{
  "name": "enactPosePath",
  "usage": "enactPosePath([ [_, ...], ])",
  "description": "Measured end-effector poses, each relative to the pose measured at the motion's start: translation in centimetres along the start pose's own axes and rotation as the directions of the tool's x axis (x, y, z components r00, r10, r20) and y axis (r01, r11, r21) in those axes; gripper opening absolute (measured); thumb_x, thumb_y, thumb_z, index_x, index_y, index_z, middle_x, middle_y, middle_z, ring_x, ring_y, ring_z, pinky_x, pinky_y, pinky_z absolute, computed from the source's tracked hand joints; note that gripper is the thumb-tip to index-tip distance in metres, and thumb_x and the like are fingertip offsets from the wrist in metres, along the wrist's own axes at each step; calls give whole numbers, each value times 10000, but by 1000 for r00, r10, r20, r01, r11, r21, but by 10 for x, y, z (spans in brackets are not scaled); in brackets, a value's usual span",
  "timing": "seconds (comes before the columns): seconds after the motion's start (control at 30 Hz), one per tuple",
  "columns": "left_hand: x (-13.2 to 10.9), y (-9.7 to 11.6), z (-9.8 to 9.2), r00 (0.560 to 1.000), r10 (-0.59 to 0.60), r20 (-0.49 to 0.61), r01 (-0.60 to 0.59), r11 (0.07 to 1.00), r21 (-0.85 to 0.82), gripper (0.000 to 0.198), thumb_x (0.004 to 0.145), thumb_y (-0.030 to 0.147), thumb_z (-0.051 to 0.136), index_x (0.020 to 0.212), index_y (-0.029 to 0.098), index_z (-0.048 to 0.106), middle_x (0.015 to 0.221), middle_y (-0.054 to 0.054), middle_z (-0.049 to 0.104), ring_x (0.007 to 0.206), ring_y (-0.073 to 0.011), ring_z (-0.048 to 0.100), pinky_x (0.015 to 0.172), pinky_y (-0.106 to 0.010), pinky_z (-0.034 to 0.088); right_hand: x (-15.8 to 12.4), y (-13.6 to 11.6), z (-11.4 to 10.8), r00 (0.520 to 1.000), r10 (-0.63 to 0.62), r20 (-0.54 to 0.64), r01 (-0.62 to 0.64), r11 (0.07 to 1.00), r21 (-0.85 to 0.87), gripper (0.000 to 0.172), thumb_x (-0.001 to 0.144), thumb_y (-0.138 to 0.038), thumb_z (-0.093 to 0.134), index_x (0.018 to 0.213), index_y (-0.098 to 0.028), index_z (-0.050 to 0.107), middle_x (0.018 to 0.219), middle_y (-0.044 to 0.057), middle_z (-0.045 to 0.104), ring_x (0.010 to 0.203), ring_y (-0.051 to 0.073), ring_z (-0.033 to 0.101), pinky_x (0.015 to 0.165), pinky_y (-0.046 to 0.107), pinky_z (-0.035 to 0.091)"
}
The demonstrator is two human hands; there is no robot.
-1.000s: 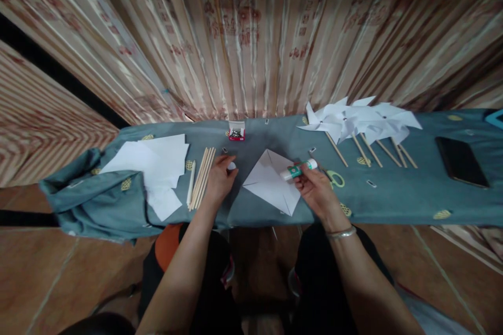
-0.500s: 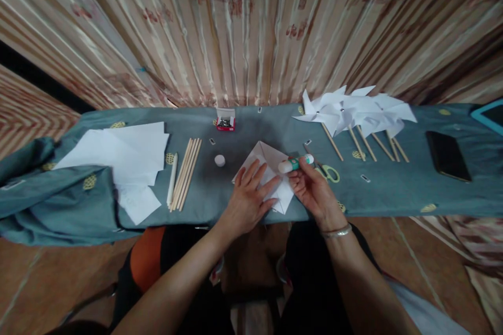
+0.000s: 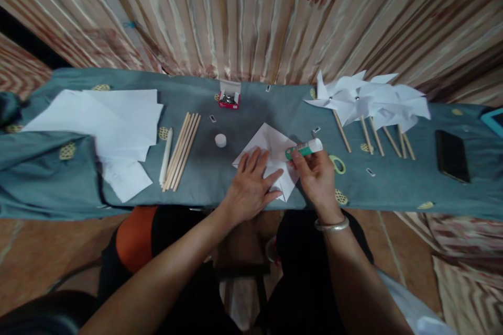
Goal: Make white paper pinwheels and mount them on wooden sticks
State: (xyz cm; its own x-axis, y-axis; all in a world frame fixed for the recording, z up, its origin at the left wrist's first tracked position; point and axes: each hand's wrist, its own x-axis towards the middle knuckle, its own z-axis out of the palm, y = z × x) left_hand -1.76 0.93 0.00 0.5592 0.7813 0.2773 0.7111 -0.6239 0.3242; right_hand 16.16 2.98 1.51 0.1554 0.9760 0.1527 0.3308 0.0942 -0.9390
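Observation:
A white square of paper (image 3: 271,138) with crease lines and cut slits lies on the cloth-covered table in front of me. My left hand (image 3: 251,183) rests flat on it, fingers spread. In my right hand (image 3: 316,175) is a green and white glue stick (image 3: 304,149), held nearly level above the paper's right side. Whether its tip touches the paper I cannot tell. A white round cap (image 3: 220,140) stands left of the paper. Partly hidden behind my right hand are scissors with a light green handle (image 3: 338,164).
Finished paper pinwheels (image 3: 373,102) on wooden sticks lie at the back right, with a black phone (image 3: 451,156) beyond. A small red box (image 3: 229,99) of metal pieces stands at the back. Leftward lie several wooden sticks (image 3: 183,152), a white pen-like rod (image 3: 166,157) and paper sheets (image 3: 121,115).
The glue stick has been turned round in my right hand, its green end now pointing left over the paper. My left hand stays on the paper. The camera view has shifted.

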Motion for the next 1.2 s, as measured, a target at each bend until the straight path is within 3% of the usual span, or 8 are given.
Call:
enactPosePath([
  [0.33,1,1,0,1000,-19,21,20,1000,-18,510,856,531,570,1298,277,563,1529,-133,361,1446,-377,238,1134,-603,243,-2,-15,3,997,-69,35,77,932,-353,290,856,-451,595,993,-197,578,775,49,695,712,215,660,639,335,489],
  [0.6,2,2,0,999,-29,19,29,999,-42,491,855,524,579,1277,273,576,1551,-122,332,1456,-367,217,1141,-619,215,1,-16,8,989,-137,53,146,872,-468,284,870,-460,569,1017,-218,553,706,25,672,634,212,621,602,327,451],
  [1.2,3,3,2,999,-33,31,35,998,-45,505,850,538,577,1276,267,580,1535,-137,352,1442,-388,242,1129,-636,221,4,-21,17,990,-118,73,138,878,-458,301,863,-491,567,1001,-225,550,683,16,654,627,210,620,586,318,433],
])
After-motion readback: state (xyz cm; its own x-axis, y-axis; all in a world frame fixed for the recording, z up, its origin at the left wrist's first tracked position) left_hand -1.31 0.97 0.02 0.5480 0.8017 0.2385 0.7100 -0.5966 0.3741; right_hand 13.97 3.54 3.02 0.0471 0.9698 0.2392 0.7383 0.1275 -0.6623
